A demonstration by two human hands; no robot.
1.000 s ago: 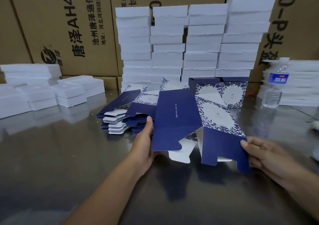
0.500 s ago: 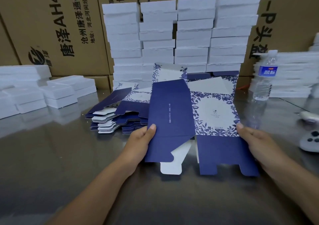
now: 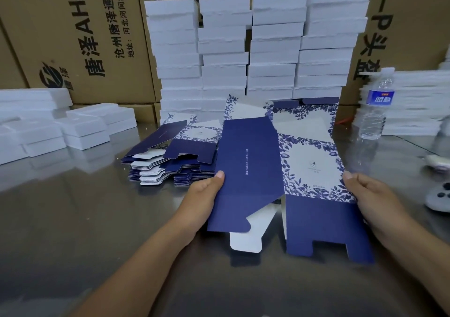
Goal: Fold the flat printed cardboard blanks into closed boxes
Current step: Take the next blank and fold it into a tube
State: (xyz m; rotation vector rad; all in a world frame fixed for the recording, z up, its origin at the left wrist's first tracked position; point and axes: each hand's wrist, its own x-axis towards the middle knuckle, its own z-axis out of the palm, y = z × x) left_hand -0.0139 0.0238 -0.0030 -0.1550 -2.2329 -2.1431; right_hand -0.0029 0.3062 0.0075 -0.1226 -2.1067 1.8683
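I hold one printed cardboard blank upright over the steel table, partly opened into a sleeve. It shows a plain navy panel on the left and a white panel with a blue floral border on the right. My left hand grips its left edge, thumb on the navy panel. My right hand grips the right edge, thumb on the floral panel. The bottom flaps hang loose below. A pile of flat blanks lies behind, to the left. One formed navy floral box stands behind the blank.
Tall stacks of white boxes stand at the back against brown shipping cartons. Lower white stacks sit at the left and more at the right. A water bottle and a white controller are at the right.
The blank has swung from tilted to upright and opened further between my hands. The camera view moved slightly closer and to the right.
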